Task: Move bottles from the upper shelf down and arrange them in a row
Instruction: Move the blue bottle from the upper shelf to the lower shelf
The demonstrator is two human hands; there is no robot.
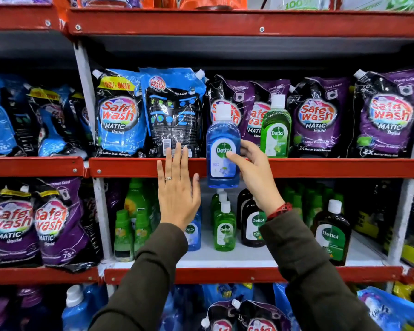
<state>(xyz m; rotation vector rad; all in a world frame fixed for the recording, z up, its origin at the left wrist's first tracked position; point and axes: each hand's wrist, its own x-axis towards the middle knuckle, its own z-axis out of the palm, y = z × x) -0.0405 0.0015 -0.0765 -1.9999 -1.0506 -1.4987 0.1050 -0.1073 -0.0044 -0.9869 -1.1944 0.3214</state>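
my right hand (253,168) was closed around the blue bottle (222,149), thumb across its label, holding it upright in front of the upper shelf edge (320,167). my left hand (177,187) was open, flat beside it. below my grip stood a green bottle (225,229); i judged it best to lower straight, clearing the caps, then set it in line.
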